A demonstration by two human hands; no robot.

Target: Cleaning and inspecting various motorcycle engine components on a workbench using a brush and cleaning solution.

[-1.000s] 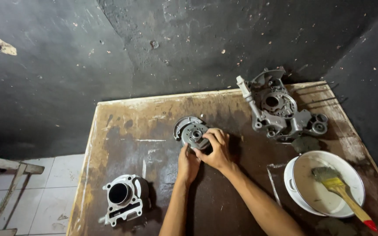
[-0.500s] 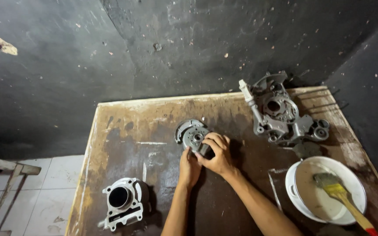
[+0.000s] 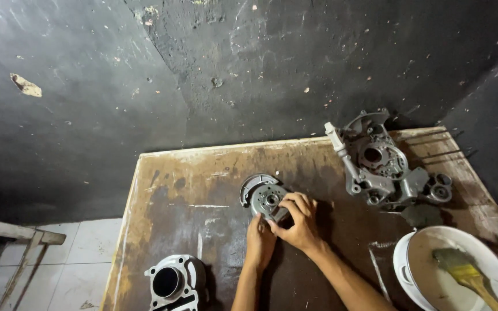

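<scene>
Head view: both hands, left hand [image 3: 259,241] and right hand [image 3: 298,222], clasp the round metal part [image 3: 265,198].

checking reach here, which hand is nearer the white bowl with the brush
Right. The right hand rests on the round metal part, on the side toward the white bowl; the left hand sits beside it, farther from the bowl.

We see a brown bench [image 3: 203,190] streaked with pale scuffs, dull grey metal engine parts [image 3: 378,164], a white bowl [image 3: 402,268], a yellow-handled brush [image 3: 468,273], and black walls [image 3: 145,75].
</scene>
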